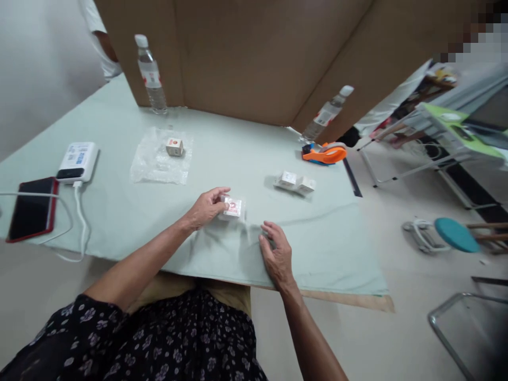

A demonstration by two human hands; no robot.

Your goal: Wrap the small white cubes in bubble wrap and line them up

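Note:
My left hand [207, 208] is closed on a small white box with a red mark [234, 208], its thumb and fingers at the box's left side. Clear wrap, looking like bubble wrap, seems to surround the box, which rests on the cloth. To the right, my right hand [277, 253] lies low over the table near its front edge, fingers loosely curved and apart from the thumb, holding nothing. Farther right sit two small wrapped boxes [296, 182] side by side. At the back left, another small box [174, 147] stands on a flat sheet of bubble wrap [153, 166].
A tall cardboard screen [254, 58] closes off the back, with water bottles [151, 79] [327, 114] before it. An orange tape dispenser [325, 153] lies at the right. On the left are a white power bank [81, 159], a phone [32, 209] and cables. A teal stool [456, 234] stands beyond.

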